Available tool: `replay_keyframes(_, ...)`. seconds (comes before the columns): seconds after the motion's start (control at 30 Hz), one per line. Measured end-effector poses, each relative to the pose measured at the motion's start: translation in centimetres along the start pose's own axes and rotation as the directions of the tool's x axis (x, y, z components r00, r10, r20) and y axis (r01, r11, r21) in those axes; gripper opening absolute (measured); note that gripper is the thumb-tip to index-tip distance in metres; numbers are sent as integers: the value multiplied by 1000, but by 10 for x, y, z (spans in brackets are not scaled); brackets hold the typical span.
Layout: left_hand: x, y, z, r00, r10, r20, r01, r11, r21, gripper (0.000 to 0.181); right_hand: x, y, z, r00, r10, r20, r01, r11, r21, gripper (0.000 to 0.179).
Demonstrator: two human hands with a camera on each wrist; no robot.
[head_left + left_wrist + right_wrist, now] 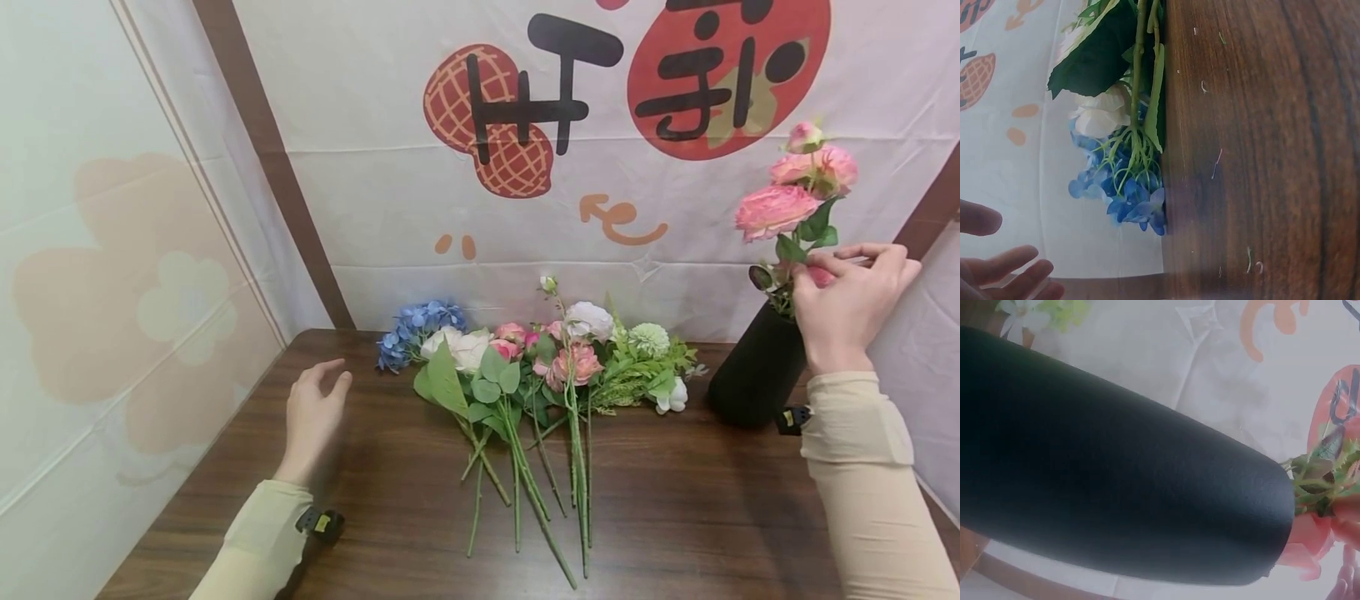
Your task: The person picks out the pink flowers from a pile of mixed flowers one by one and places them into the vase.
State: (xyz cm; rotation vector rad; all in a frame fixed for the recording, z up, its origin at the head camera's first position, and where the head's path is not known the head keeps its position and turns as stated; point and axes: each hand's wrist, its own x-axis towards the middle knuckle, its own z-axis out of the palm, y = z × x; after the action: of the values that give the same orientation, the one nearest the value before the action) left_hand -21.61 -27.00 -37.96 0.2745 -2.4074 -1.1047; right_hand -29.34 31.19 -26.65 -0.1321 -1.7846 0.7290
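A black vase stands on the right side of the table. Pink flowers with green leaves rise from its mouth. My right hand is at the rim and pinches the pink flowers low on their stems, between thumb and fingers. In the right wrist view the vase fills much of the picture, with the fingertips at the right edge by the leaves and a pink bloom. Over the left part of the table, my left hand holds nothing, fingers spread loosely, to the left of the blue hydrangea.
Several cut flowers lie mid-table, their stems toward me: white roses, pink blooms, a green pompom flower. Small trimmings dot the wooden table. A printed cloth hangs behind, and another borders the left.
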Motion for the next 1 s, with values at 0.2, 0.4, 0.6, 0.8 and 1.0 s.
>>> replay_keyframes(0.2,0,1,0,1000,2,5,-2,1000,-9,38,0,1,1,1000,-20,8,20,1000,12,24)
replay_keyframes(0.4,1,1,0,1000,13,1,-13,1000,-3,37,-4,3,2,999,-42,16,42,999,8,25)
replay_keyframes(0.6,0,1,1,1000,19,-4,-19,1000,5,36,-6,3,-2,998,-31,60,34,997,-63,28)
replay_keyframes(0.8,1,3,3,1000,5,13,-4,1000,-21,38,-5,3,-5,996,-19,91,24,998,-60,31)
replay_keyframes(1.0,2,7,8,1000,14,20,-14,999,-36,37,-7,1,-5,996,5,94,0,999,-53,26)
